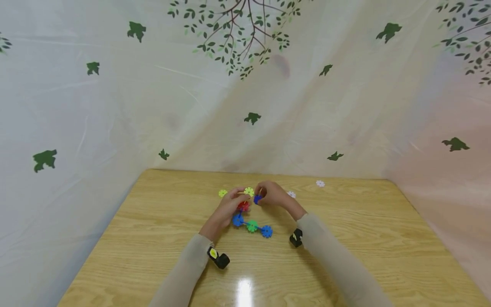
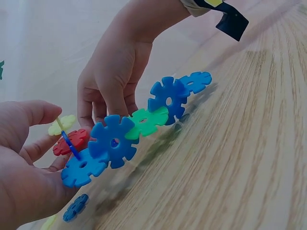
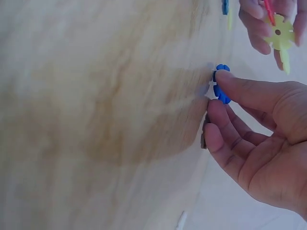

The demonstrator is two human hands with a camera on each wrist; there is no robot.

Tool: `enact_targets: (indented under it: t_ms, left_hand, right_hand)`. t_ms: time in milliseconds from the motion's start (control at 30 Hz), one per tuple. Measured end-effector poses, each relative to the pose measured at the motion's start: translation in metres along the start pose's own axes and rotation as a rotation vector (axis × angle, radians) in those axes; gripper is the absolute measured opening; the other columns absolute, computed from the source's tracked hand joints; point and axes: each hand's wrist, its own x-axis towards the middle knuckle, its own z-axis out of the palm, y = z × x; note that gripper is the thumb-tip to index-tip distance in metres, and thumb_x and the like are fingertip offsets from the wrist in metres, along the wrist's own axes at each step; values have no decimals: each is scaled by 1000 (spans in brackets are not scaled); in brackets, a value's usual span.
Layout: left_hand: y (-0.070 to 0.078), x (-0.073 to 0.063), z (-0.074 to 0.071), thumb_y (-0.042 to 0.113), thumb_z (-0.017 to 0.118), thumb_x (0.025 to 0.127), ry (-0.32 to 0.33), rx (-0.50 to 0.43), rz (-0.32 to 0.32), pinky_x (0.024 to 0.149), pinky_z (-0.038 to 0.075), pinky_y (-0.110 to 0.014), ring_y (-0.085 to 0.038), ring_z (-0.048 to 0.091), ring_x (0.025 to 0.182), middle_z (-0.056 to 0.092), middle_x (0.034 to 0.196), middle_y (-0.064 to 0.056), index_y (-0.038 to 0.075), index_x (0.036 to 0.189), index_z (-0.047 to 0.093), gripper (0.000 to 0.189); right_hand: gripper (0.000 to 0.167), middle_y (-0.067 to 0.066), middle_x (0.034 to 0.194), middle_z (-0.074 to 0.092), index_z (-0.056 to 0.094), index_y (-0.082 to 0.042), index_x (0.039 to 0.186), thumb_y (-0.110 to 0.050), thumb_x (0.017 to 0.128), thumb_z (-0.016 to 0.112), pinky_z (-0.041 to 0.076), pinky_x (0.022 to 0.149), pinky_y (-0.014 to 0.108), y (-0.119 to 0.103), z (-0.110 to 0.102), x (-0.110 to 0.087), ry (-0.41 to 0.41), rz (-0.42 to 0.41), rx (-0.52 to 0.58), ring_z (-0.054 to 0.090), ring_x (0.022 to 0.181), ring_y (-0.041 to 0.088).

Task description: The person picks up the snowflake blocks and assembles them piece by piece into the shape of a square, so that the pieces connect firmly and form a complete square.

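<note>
My left hand (image 1: 227, 207) holds a chain of notched plastic flower discs, its thumb and a finger at a yellow disc (image 1: 249, 192) on the chain's upper end. Below the yellow come a red disc (image 1: 243, 206), then blue discs (image 2: 112, 141) and a green disc (image 1: 252, 226), slotted edge to edge at angles. Just right of the yellow disc, my right hand (image 1: 271, 194) pinches a single dark blue disc (image 3: 222, 84), low over the table. Under its other fingertips a thin dark piece (image 3: 205, 132) shows in the right wrist view, partly hidden.
On the wooden table (image 1: 161, 238), a loose yellow disc (image 1: 223, 193) lies left of the hands. Two pale discs, one nearer (image 1: 291, 194) and one farther (image 1: 320, 183), lie on the right. A leaf-printed curtain (image 1: 215, 136) rises behind the table's back edge.
</note>
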Motion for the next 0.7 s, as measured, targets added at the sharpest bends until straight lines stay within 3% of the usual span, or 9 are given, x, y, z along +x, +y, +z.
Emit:
enact_targets:
  t_ms: [233, 400, 700]
  left_hand:
    - [-1, 1, -3, 14, 67, 99, -3, 79, 27, 68, 57, -24, -9, 67, 80, 67, 108, -7, 1, 136, 54, 41]
    - [-2, 1, -4, 12, 67, 98, -2, 81, 43, 68, 56, -24, -8, 66, 79, 69, 99, -1, 1, 130, 56, 36]
    - [-3, 1, -5, 11, 69, 97, 1, 85, 49, 68, 54, -24, -7, 65, 76, 68, 95, 1, 0, 127, 56, 35]
  right_hand:
    - [19, 13, 94, 70, 67, -1, 95, 6, 82, 78, 54, 72, 28, 5, -2, -7, 29, 17, 127, 65, 87, 20]
    - [15, 11, 91, 71, 72, -1, 98, 3, 84, 78, 54, 68, 27, 5, -7, -14, 72, 3, 192, 63, 82, 17]
    - [11, 20, 97, 73, 72, 4, 99, -1, 91, 74, 59, 79, 31, 3, -7, -23, 142, -18, 368, 69, 83, 17]
